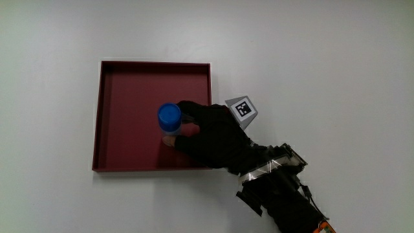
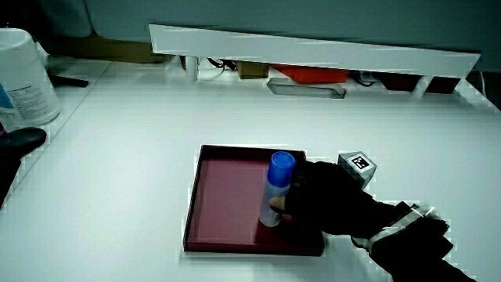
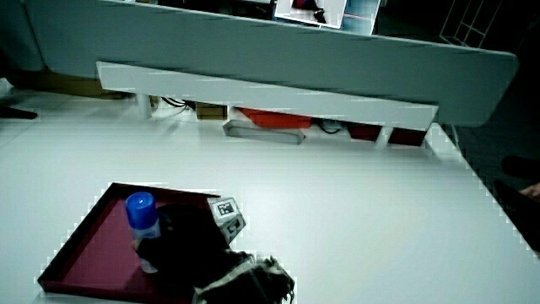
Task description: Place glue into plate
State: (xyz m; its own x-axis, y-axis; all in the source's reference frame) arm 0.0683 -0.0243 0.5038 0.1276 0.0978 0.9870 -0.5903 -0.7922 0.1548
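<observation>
Red plate (image 1: 102, 116) on white table (image 1: 336, 58)

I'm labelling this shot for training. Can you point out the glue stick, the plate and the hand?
glue stick (image 1: 169, 116): main view, on its blue cap.
plate (image 1: 123, 97): main view, on its bare red floor.
hand (image 1: 213, 133): main view, on the glove's back.
</observation>
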